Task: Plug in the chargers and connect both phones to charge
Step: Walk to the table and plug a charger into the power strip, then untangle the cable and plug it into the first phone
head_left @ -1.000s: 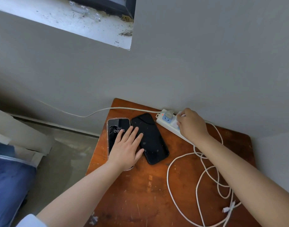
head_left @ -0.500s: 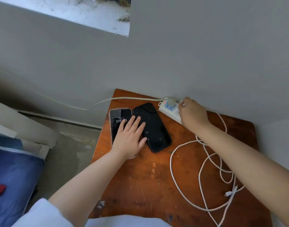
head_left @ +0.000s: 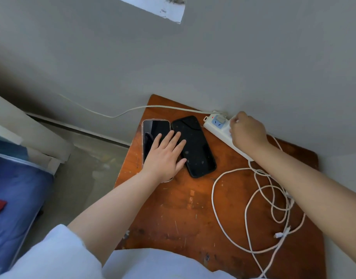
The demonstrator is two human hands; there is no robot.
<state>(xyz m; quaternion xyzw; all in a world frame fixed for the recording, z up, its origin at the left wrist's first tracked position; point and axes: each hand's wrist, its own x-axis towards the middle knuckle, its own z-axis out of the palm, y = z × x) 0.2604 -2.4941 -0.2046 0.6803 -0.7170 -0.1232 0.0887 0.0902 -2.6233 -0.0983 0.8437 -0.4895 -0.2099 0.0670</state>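
Two phones lie side by side at the back of the wooden table (head_left: 183,208): a clear-cased phone (head_left: 153,129) with a dark screen and a black phone (head_left: 195,146). My left hand (head_left: 165,156) lies flat across both, fingers spread, holding nothing. A white power strip (head_left: 217,123) runs along the wall, with one blue socket and a red light showing. My right hand (head_left: 247,131) sits on the strip, fingers pinched on a white charger plug that is mostly hidden. White charging cables (head_left: 215,198) loop loosely over the table's right side, and a connector end (head_left: 281,235) lies free.
The strip's own cord (head_left: 132,109) trails left along the grey wall (head_left: 253,57), off the table. A bed with a blue cover (head_left: 12,198) stands at the left, across a strip of bare floor. My white clothing (head_left: 153,264) covers the table's near edge.
The clear-cased phone's lit screen has gone dark. Both hands stay where they were on the phones and the strip; only the view has shifted.
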